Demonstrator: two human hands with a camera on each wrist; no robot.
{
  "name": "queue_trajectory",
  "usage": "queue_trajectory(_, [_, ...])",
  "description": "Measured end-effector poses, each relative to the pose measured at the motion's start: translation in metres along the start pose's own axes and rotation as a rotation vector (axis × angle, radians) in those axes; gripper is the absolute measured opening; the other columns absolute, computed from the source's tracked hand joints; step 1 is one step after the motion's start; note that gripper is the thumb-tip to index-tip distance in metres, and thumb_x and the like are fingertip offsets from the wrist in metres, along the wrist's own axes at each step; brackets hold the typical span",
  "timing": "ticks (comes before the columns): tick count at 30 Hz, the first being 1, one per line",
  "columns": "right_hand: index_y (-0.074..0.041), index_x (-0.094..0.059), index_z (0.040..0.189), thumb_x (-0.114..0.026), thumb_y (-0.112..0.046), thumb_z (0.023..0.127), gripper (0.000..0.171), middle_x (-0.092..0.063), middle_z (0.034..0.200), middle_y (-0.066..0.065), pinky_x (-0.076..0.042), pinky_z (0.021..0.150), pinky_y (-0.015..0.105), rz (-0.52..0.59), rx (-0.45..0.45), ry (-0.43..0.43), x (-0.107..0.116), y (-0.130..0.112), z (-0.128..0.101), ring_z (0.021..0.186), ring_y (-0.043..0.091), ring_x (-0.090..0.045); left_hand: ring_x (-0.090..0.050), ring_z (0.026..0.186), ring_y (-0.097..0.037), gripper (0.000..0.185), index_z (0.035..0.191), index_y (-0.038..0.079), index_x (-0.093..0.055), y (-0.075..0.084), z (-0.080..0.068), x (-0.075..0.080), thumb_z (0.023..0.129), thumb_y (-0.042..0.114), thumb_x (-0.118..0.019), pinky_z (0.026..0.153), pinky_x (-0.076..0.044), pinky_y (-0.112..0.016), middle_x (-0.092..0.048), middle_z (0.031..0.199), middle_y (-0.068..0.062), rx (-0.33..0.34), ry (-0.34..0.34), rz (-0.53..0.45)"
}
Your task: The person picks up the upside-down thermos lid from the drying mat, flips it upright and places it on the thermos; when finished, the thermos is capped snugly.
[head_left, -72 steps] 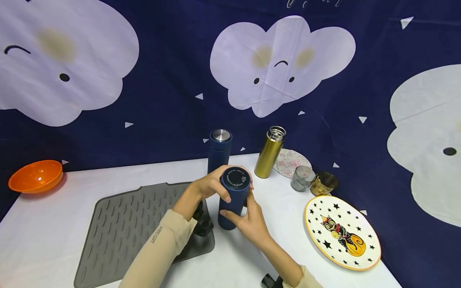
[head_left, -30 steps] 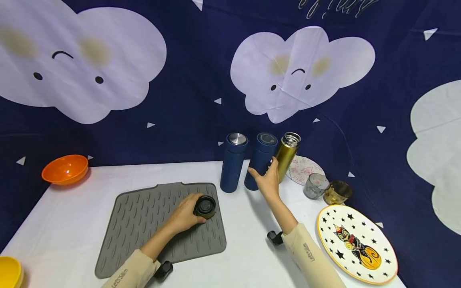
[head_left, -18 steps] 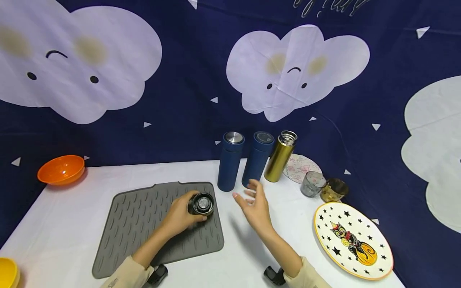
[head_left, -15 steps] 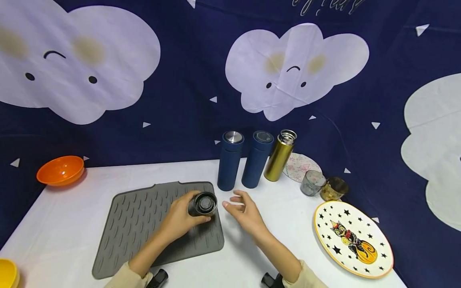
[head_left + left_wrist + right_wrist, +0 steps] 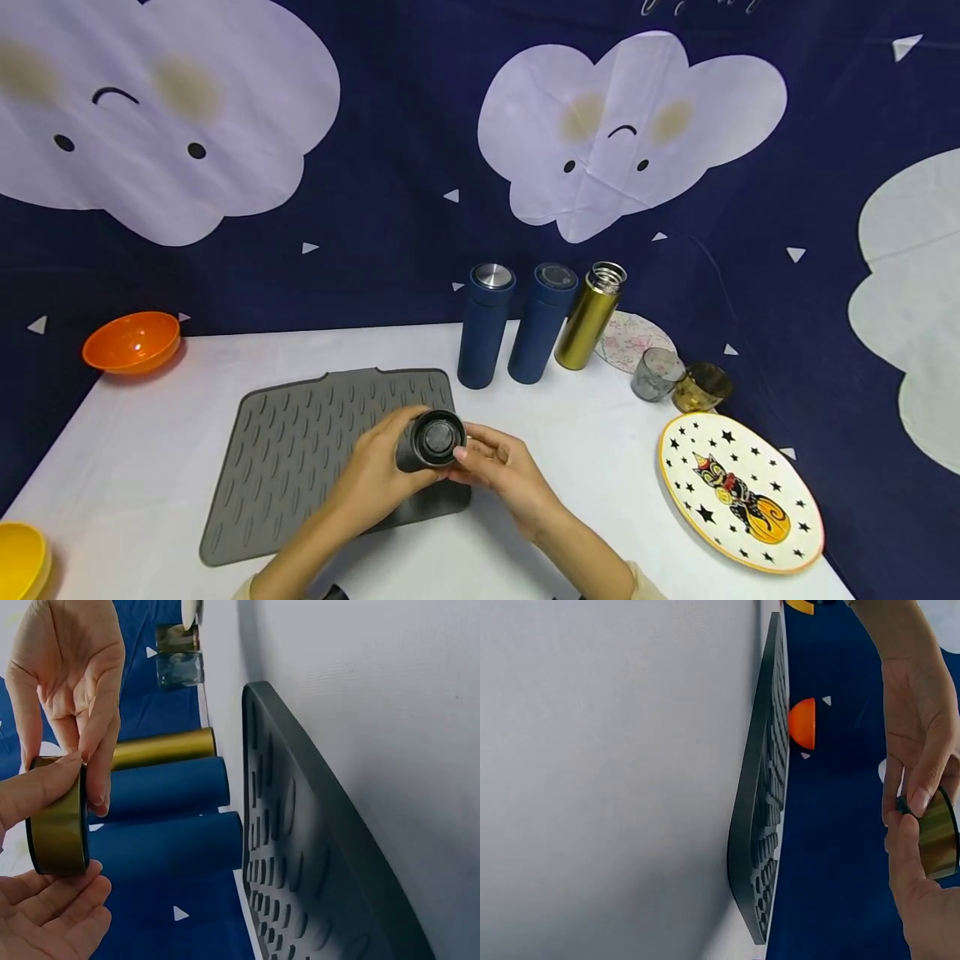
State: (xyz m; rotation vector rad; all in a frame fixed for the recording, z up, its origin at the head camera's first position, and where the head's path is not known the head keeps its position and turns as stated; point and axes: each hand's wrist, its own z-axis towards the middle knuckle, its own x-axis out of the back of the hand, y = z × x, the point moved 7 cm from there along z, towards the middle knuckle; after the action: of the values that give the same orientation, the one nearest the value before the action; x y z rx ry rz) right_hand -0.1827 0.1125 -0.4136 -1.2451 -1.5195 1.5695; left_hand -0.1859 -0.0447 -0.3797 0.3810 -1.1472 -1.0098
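Observation:
A short round gold lid [image 5: 61,825] with black edges is held between both hands, its black inner side facing up in the head view. My left hand [image 5: 377,473] grips the lid [image 5: 438,439] from the left, thumb along the near side and fingers round the far side. From the right, my right hand [image 5: 508,477] pinches the rim, its thumb tip at the black edge. Over the right edge of the grey ridged mat [image 5: 292,467], the lid is held clear of the surface. Behind stands a gold flask [image 5: 588,327] with its steel mouth uncovered.
Two dark blue flasks [image 5: 483,337] stand upright left of the gold one. At right are a grey glass cup [image 5: 657,374], an amber cup [image 5: 702,388] and a star-patterned plate [image 5: 678,492]. An orange bowl [image 5: 132,343] and a yellow bowl [image 5: 22,560] lie left.
My right hand set a blue flask between the other blue flask and the gold one, let go, and came back to the lid. My left hand keeps the lid, now turned inner side up.

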Motion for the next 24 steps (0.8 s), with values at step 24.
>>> queue_trajectory(24, [0.000, -0.059, 0.134, -0.074, 0.002, 0.085, 0.051, -0.067, 0.126, 0.018, -0.057, 0.088, 0.031, -0.526, 0.615, 0.279, -0.001, -0.042, -0.038, 0.112, 0.024, -0.068, -0.050, 0.134, -0.033, 0.082, 0.142, 0.019, -0.050, -0.003, -0.009, 0.008, 0.071, 0.029, -0.090, 0.107, -0.042, -0.056, -0.055, 0.143, -0.004, 0.044, -0.144, -0.221])
